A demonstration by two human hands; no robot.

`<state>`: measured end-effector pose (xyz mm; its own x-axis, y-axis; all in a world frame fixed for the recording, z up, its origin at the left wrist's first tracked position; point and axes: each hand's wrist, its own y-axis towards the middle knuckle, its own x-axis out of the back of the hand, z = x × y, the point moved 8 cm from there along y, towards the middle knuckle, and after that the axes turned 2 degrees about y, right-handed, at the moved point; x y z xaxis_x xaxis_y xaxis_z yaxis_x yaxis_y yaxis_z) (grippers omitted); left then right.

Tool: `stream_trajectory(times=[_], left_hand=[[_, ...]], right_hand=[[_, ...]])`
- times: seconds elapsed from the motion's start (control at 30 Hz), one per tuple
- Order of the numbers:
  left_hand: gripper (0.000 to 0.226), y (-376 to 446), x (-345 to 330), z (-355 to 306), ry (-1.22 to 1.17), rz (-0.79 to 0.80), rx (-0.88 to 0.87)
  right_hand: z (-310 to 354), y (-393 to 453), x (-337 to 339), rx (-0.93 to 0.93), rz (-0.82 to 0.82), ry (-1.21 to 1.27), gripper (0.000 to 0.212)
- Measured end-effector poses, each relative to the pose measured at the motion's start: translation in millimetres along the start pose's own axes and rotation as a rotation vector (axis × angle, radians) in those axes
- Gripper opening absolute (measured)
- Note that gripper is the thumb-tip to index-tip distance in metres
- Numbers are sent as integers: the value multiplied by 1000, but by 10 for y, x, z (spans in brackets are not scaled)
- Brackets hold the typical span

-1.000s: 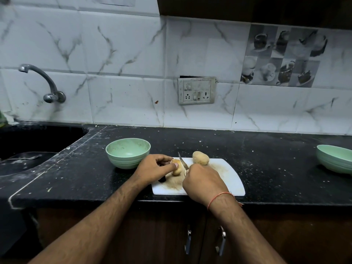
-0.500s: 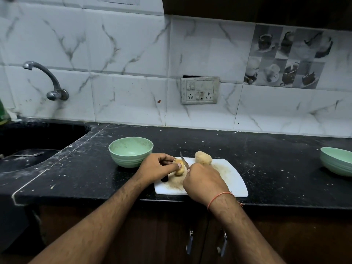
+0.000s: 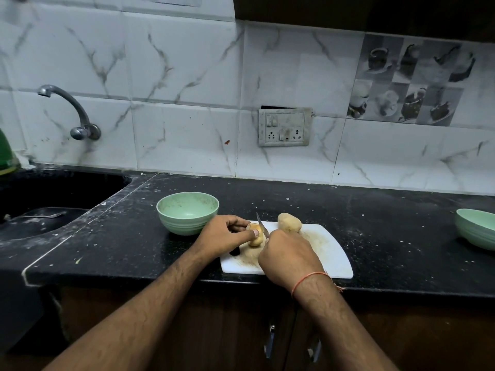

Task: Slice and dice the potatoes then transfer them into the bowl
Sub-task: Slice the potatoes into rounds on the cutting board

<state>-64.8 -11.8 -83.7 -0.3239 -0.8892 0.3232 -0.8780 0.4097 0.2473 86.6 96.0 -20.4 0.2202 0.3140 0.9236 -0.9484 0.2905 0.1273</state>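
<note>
A white cutting board [image 3: 334, 253] lies at the front edge of the black counter. My left hand [image 3: 225, 234] pins a small potato [image 3: 255, 240] down on the board's left part. My right hand [image 3: 289, 255] grips a knife [image 3: 262, 224]; its handle is hidden in my fist and its blade rests against the right side of that potato. A second, whole potato [image 3: 289, 223] sits at the board's far edge. A pale green bowl [image 3: 187, 212], with nothing in it, stands on the counter just left of the board.
A second green bowl [image 3: 476, 227] sits at the right edge of view. A dark sink [image 3: 53, 194] with a tap [image 3: 72, 111] is at the left. A switch socket [image 3: 284, 127] is on the tiled wall. Cabinet handles [image 3: 270, 341] are below the counter.
The view has shifted slightly. Both hands stay on the potato and knife, with the blade still at the potato.
</note>
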Motion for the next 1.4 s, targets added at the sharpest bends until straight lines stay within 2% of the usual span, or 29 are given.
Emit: stream_trajectory(times=[0.17, 0.37, 0.73, 1.4], left_hand=[[25, -2, -10, -1, -1, 11, -4], [24, -2, -6, -16, 10, 12, -12], [23, 31, -1, -10, 42, 8, -13], [25, -26, -3, -51, 93, -12, -31]], right_hand=[[-11, 10, 11, -2, -2, -3, 12], [-12, 17, -3, -23, 2, 1, 26], [104, 176, -38, -20, 34, -7, 28], [-37, -221, -244, 20, 72, -169, 30]])
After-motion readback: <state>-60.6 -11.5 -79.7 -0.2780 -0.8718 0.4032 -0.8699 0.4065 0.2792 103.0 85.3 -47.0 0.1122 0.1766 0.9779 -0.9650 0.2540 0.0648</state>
